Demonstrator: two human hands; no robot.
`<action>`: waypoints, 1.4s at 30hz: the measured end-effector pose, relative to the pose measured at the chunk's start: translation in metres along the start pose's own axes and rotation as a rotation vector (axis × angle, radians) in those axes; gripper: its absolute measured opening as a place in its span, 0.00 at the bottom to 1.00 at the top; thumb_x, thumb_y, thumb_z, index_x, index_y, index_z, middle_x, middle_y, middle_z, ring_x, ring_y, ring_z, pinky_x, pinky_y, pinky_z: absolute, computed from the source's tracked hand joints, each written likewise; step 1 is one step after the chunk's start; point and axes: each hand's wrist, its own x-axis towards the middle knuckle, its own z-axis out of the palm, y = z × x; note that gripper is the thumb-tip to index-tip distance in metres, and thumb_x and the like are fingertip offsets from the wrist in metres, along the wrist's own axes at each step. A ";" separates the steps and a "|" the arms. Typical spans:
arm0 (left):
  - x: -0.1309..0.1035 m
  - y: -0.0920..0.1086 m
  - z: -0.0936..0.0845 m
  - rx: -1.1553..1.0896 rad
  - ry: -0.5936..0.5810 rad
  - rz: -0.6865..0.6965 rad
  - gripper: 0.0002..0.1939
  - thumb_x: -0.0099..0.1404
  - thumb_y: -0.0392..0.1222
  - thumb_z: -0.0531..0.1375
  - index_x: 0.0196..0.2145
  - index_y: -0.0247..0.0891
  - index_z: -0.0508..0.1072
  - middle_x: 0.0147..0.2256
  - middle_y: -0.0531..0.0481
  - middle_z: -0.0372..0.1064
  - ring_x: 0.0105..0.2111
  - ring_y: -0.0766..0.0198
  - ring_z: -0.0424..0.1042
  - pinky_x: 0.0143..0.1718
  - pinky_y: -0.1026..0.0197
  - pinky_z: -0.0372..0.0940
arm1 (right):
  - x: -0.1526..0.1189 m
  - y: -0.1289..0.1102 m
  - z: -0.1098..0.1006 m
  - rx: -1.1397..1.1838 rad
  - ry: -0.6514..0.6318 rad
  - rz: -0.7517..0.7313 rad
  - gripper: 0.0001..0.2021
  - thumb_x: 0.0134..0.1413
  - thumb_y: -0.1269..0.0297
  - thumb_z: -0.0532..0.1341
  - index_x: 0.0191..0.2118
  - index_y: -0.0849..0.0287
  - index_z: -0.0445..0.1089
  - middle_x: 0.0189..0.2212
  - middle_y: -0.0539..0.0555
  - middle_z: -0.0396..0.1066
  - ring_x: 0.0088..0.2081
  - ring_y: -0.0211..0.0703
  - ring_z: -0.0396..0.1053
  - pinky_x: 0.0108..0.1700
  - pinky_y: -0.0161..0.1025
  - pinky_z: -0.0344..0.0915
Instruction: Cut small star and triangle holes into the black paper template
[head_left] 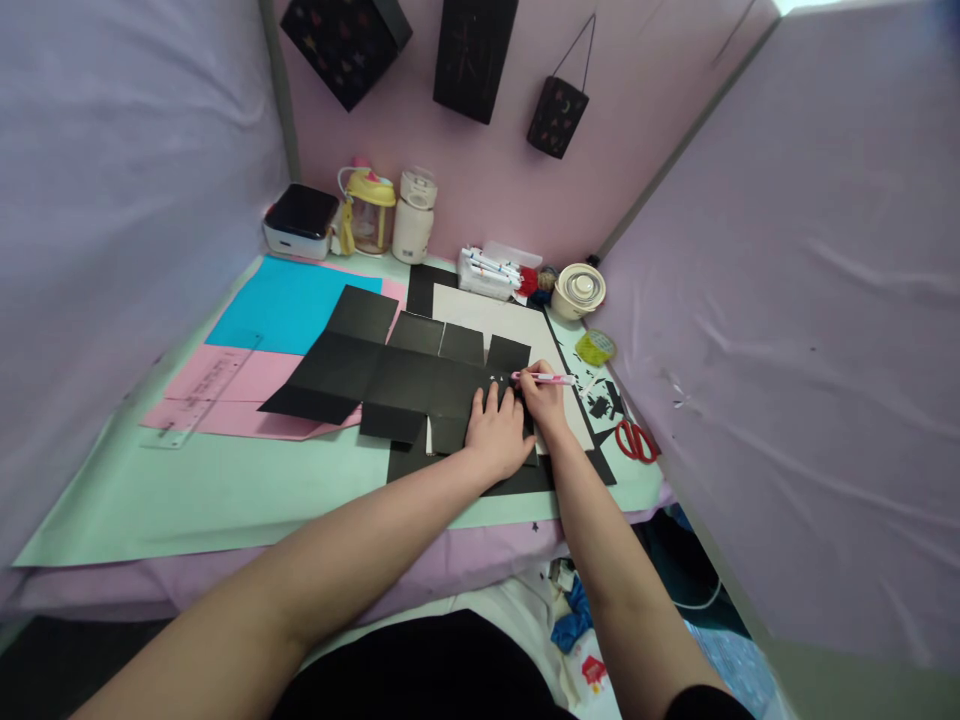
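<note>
A sheet of black card (420,383), cut and creased into a box net with flaps, lies across the work surface. Flat on its right panel rests my left hand (496,430), fingers spread. Just beside it, my right hand (544,405) is closed around a slim pink-and-white pen-like tool (559,379), its tip at the card; whether the tip is a blade or a nib is too small to tell. Small white marks or holes show in the card near the left fingertips. Beneath the net are a pale board (574,425) and more black card (502,488).
Red-handled scissors (636,440), black paper scraps (600,405) and a yellow-green tape roll (595,347) lie right. Blue paper (289,305), pink paper (225,378) and a clear ruler (202,395) lie left. A pen box (487,275) and bottle (413,220) stand behind; black lanterns (558,118) hang above.
</note>
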 end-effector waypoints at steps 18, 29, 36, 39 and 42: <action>-0.001 0.001 0.000 -0.013 0.002 0.001 0.34 0.68 0.55 0.51 0.65 0.32 0.57 0.67 0.40 0.48 0.67 0.42 0.41 0.66 0.39 0.37 | 0.001 -0.001 0.002 -0.014 -0.016 -0.004 0.05 0.50 0.63 0.56 0.26 0.56 0.62 0.24 0.48 0.68 0.28 0.41 0.67 0.31 0.37 0.62; -0.001 0.001 0.001 -0.018 0.009 0.003 0.34 0.68 0.55 0.51 0.65 0.32 0.58 0.67 0.40 0.48 0.67 0.42 0.41 0.66 0.39 0.37 | 0.000 0.001 0.003 -0.019 -0.021 -0.025 0.06 0.51 0.62 0.56 0.26 0.55 0.61 0.23 0.48 0.66 0.27 0.41 0.65 0.31 0.37 0.61; -0.001 0.000 0.002 -0.021 0.013 0.003 0.34 0.68 0.55 0.51 0.64 0.33 0.58 0.67 0.40 0.47 0.67 0.42 0.41 0.66 0.40 0.36 | -0.001 -0.002 0.003 -0.037 -0.035 -0.050 0.07 0.52 0.61 0.56 0.26 0.55 0.61 0.23 0.48 0.65 0.28 0.41 0.63 0.31 0.37 0.59; 0.000 0.000 0.002 -0.021 0.011 0.003 0.33 0.68 0.55 0.51 0.64 0.33 0.58 0.67 0.40 0.48 0.67 0.42 0.41 0.66 0.39 0.36 | -0.001 -0.001 0.003 -0.037 -0.030 -0.047 0.06 0.50 0.62 0.56 0.25 0.55 0.60 0.22 0.47 0.64 0.27 0.41 0.62 0.30 0.37 0.58; 0.000 0.000 0.001 -0.019 0.010 0.005 0.34 0.68 0.55 0.51 0.64 0.32 0.59 0.67 0.39 0.48 0.67 0.42 0.41 0.66 0.39 0.37 | -0.001 0.000 0.003 -0.032 -0.027 -0.045 0.06 0.49 0.64 0.55 0.25 0.55 0.59 0.22 0.47 0.64 0.26 0.40 0.62 0.29 0.37 0.58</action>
